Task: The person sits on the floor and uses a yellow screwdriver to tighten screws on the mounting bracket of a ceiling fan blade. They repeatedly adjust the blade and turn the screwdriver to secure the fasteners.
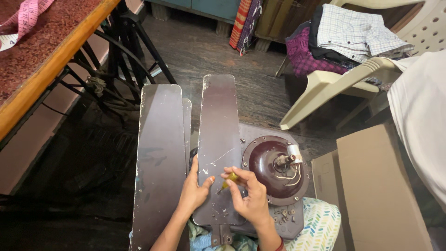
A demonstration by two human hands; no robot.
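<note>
Brown metal everywhere on my lap right now: I've got a ceiling fan blade (pixel 218 148) lying lengthwise away from me, near end over my knees. My left hand (pixel 194 189) lies on the blade's left edge, fingers loose and the thumb reaching right across the metal, so that grip isn't clenched on anything, just pressing down. My right hand (pixel 248 195) has its grip pinched on a small yellow-handled screwdriver (pixel 228 179), tip pointing down at the blade surface between my two thumbs.

Just right of the blade sits the round fan motor (pixel 274 169) with a few pale wires curling out of its middle and a small silvery part beside them. Some loose screws (pixel 284 214) lie near its near edge. A second blade (pixel 158 162) lies alongside on the left, with a third peeking out between them. Cardboard box (pixel 376 186) on the right, beige plastic chair (pixel 344 79) piled with clothes further off, wooden-edged worktop (pixel 51 56) far left.
</note>
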